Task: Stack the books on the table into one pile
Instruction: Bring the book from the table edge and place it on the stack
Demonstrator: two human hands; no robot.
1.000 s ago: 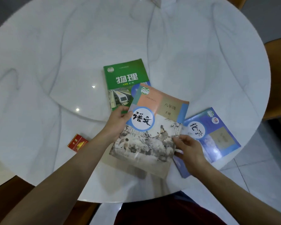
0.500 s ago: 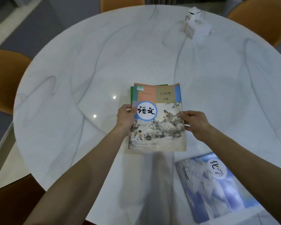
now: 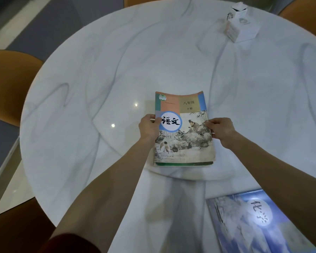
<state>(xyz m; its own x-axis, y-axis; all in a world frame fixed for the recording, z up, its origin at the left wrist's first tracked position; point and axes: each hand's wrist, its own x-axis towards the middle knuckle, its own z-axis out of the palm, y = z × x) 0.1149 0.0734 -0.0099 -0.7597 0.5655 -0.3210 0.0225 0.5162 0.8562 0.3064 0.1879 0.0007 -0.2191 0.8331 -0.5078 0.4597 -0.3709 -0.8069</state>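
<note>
While both hands grip its side edges, the left hand [image 3: 149, 127] and right hand [image 3: 222, 129] hold a picture-covered book [image 3: 183, 130] flat near the middle of the round white worktop [image 3: 98, 79], over a green-edged book [image 3: 182, 164]. Well apart, a blue book [image 3: 257, 221] lies at the near right edge.

Single head view, looking steeply down, close over round table [image 3: 80, 88].
</note>
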